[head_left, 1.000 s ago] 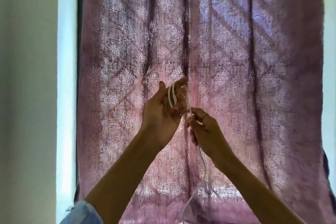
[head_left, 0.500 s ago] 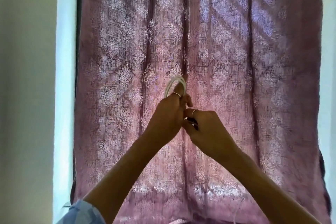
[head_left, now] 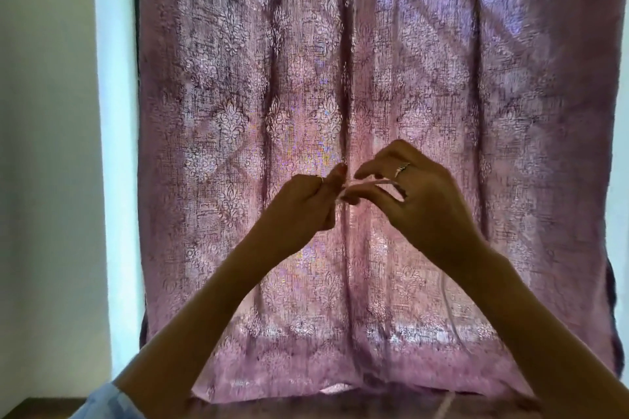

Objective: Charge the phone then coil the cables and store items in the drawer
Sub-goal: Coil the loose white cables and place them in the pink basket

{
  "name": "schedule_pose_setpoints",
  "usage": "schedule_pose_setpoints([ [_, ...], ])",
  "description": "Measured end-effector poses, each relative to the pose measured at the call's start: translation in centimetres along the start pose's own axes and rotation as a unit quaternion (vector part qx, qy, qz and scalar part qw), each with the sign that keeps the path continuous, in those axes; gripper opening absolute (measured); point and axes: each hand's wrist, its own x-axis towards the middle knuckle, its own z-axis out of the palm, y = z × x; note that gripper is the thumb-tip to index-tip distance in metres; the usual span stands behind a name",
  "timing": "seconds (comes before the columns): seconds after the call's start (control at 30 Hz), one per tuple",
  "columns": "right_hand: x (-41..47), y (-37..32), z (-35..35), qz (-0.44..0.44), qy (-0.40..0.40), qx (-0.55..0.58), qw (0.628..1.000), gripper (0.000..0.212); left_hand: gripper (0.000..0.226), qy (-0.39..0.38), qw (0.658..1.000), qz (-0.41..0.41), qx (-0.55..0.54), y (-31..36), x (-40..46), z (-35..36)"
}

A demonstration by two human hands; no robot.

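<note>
White cable [head_left: 371, 184] now stretching flat between hands before purple curtain [head_left: 442, 78], no longer looped upright; left hand [head_left: 306, 207] clenching coil, right hand [head_left: 418, 194] pinching strand, likely wrapping it.

Bare forearms, a pale blue sleeve [head_left: 109, 400] at the left elbow, and a ring [head_left: 402, 168] on the right hand [head_left: 418, 201].

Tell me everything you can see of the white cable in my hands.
The white cable is thin, pale and blurred. A short stretch runs nearly level between the left hand, which grips it in curled fingers, and the right hand, which pinches it. A faint strand hangs below toward the bottom edge. It is held up before the purple curtain. No plug shows.
</note>
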Motion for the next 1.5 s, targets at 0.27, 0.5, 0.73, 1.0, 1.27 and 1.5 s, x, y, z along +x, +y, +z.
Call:
schedule_pose_setpoints([
  [0.27, -0.7, 0.5, 0.5, 0.11, 0.026, 0.228, 0.967, 0.012, 0.047, -0.141, 0.896, -0.081, -0.414, 0.8, -0.8, 0.6],
  [0.5, -3.2, -0.8, 2.4, 0.316, 0.027, 0.473, 0.822, 0.032, 0.035, -0.165, 0.778, -0.048, -0.604, 0.8, -0.9, 2.8],
  [0.73, -6.7, -1.1, 4.1, 0.376, -0.143, 0.44, 0.803, 0.028, 0.044, 0.007, 0.781, 0.013, -0.624, 1.3, 0.4, 3.7],
  [1.0, -7.7, -1.2, 2.8, 0.309, -0.236, 0.24, 0.89, 0.022, 0.042, 0.133, 0.973, 0.117, -0.149, -2.1, 0.6, 4.0],
  [1.27, -5.0, -0.6, 0.0, 0.262, -0.204, 0.142, 0.932, 0.01, 0.04, 0.004, 0.998, 0.057, 0.041, -5.2, 0.0, 4.2],
  [1.5, -2.7, 0.3, -3.0, 0.205, -0.192, 0.093, 0.955, 0.008, 0.025, -0.068, 0.991, 0.038, -0.112, -3.6, -1.7, 4.6],
])
